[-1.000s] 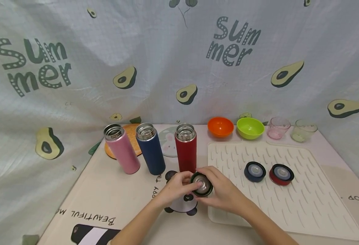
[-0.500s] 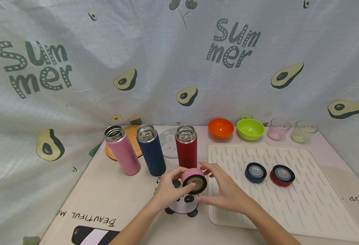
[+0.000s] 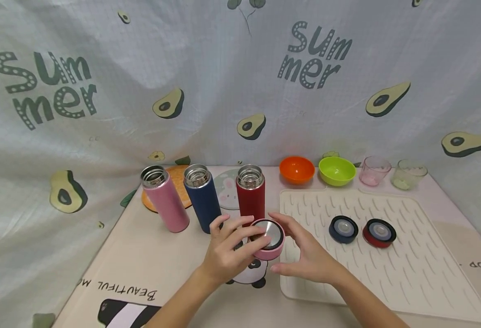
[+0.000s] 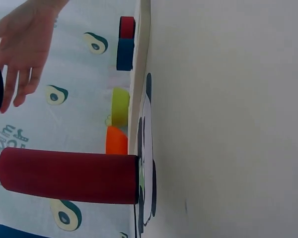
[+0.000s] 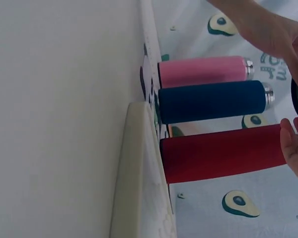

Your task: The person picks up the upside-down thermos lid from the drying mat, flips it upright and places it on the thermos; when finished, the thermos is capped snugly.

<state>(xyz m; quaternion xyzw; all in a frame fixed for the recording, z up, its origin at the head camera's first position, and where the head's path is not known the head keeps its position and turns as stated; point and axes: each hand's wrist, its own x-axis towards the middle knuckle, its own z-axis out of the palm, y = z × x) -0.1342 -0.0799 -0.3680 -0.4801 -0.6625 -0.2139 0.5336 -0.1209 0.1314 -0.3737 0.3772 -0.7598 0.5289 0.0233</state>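
Tabletop, lower frame: three open flasks stand left of centre. Drying mat, lower right, carries a blue lid and a red lid. Pink flask, leftmost, uncapped. Pink lid, centre frame, steel face up, held above the tabletop. Left hand: grip curled round the lid. Right hand: fingers relaxed, just beside the lid, holding nothing. Handling judgement: keep the lid level and pinch it by the rim.

three open bottles crowd just behind the hands; mat's near half lies open.
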